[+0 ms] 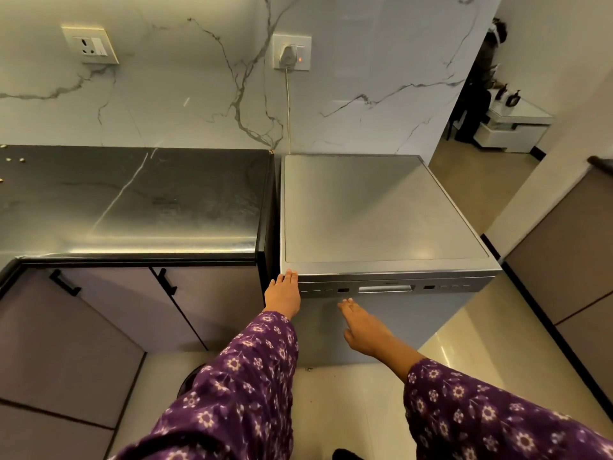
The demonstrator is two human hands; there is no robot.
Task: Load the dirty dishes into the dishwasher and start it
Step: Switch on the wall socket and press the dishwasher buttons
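Observation:
A silver freestanding dishwasher [374, 210] stands right of the black counter, its door closed. A control strip with small buttons and a recessed handle [386, 288] runs along the door's top edge. My left hand [283, 293] lies flat with straight fingers against the front top left corner of the machine. My right hand [360, 327] reaches toward the door with fingers extended, its fingertips just below the control strip and left of the handle. No dishes are in sight.
The black stone counter [132, 200] lies to the left, with purple cabinet doors [109, 313] under it. A plug and cord [288, 94] run down the marble wall behind the dishwasher. A cabinet [570, 260] stands at the right. Tiled floor lies between.

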